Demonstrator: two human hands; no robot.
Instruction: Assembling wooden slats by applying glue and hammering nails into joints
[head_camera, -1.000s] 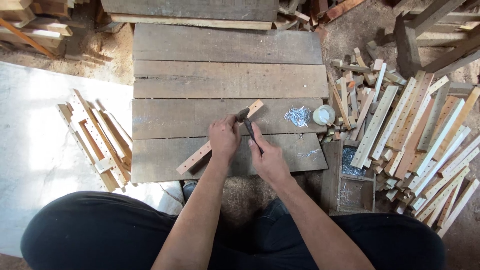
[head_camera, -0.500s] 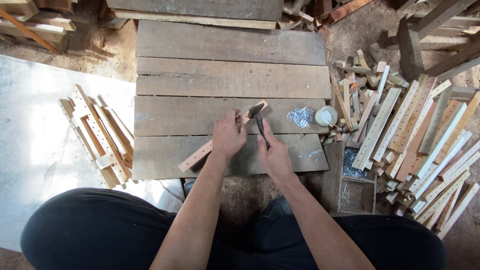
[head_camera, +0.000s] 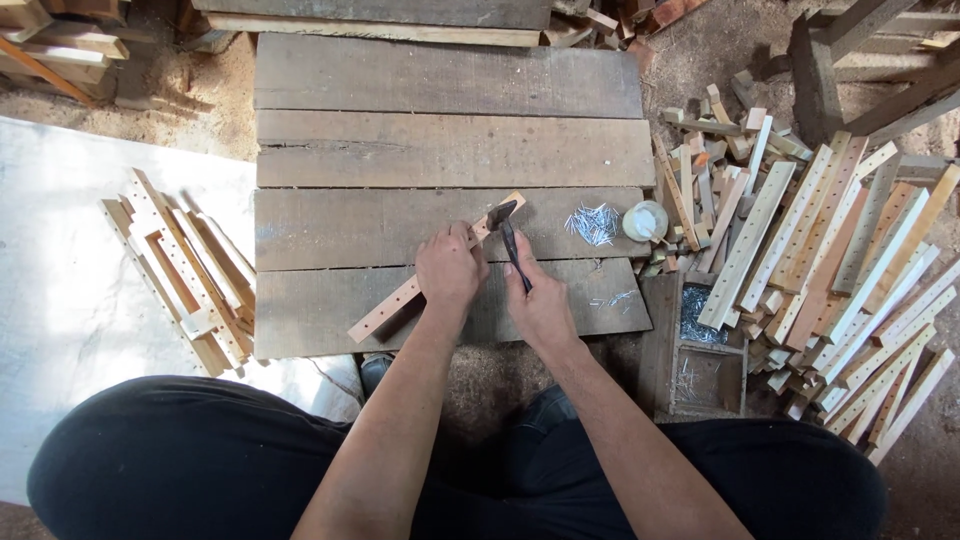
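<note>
A long wooden strip with a row of holes (head_camera: 395, 302) lies diagonally on the plank work surface (head_camera: 450, 150). My left hand (head_camera: 450, 268) presses down on the middle of the strip. My right hand (head_camera: 540, 305) grips the dark handle of a small hammer (head_camera: 503, 222). The hammer's head rests over the upper right end of the strip. I cannot tell whether a nail stands under the hammer head.
Loose nails (head_camera: 592, 224) and a small white glue pot (head_camera: 645, 221) lie right of the strip. A wooden box of nails (head_camera: 703, 350) sits lower right. Several drilled strips (head_camera: 850, 270) are piled at right. Assembled wooden frames (head_camera: 185, 270) lie on the left.
The hammer was raised and tilted a second ago; its head has come down onto the strip's upper end. My left hand has stayed on the strip.
</note>
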